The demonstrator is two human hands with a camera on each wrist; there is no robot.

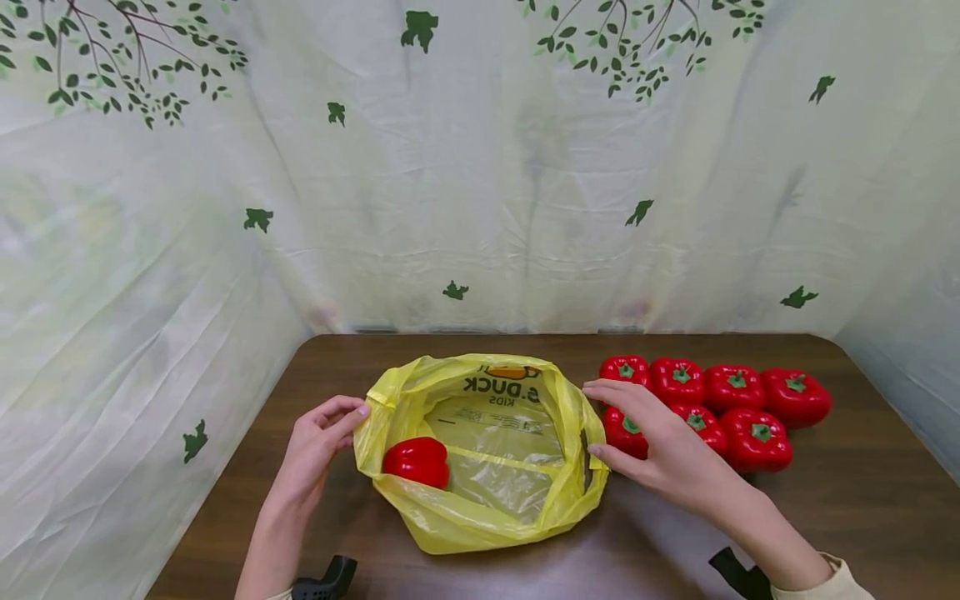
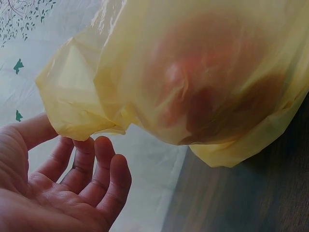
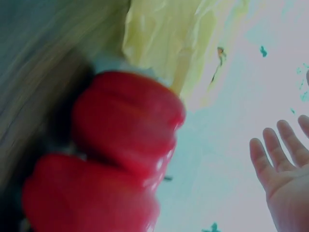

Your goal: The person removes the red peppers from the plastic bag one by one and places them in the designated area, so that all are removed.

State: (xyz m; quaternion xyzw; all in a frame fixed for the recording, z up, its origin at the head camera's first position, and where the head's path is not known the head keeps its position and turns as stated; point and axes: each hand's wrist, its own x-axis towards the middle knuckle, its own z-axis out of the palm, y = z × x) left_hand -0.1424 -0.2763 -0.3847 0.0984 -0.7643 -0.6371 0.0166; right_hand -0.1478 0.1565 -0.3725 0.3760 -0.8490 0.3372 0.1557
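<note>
A yellow plastic bag (image 1: 480,532) stands with its mouth spread wide on the table, dark print showing on its inner far wall. Inside, at the left, lies one red bell pepper (image 1: 416,462); the left wrist view shows it dimly through the plastic. My left hand (image 1: 309,457) pinches the bag's left rim between thumb and fingers. At the right rim is my right hand (image 1: 667,446), fingers extended and thumb apart from them, its fingertips close to the plastic. Whether they touch it I cannot tell. In the right wrist view the palm and straight fingers hold nothing.
Several red bell peppers (image 1: 757,437) with green stems stand in two rows on the right of the brown table (image 1: 862,500), partly behind my right hand. A pale curtain (image 1: 480,183) with leaf prints encloses the back and sides.
</note>
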